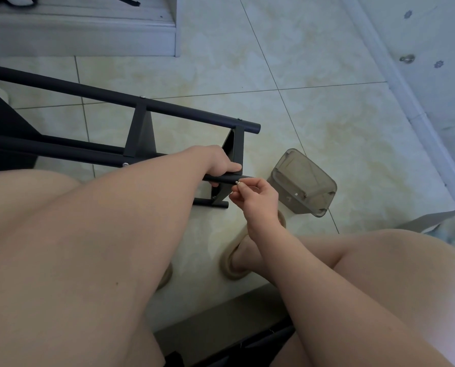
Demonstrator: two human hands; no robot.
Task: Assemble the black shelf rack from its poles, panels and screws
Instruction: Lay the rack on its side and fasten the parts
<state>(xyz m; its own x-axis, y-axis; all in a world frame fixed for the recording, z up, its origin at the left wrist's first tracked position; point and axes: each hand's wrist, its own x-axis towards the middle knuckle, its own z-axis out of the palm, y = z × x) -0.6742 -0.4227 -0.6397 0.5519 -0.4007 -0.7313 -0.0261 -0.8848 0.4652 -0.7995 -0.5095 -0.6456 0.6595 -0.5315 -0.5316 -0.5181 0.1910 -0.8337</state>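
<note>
Left hand point(221, 164) curled round black metal pole point(227, 178), frame centre. Right hand point(258, 198) pinches small silver screw point(239, 182) at pole's end. Black shelf rack point(141, 133) lies sideways on tiled floor point(313, 107).

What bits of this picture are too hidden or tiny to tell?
Head view only:
The screw pinched by the right hand is too tiny to tell if it's in the pole.
The rack is cut off by the left edge.
Bits inside the grey tub are too small to name.
</note>
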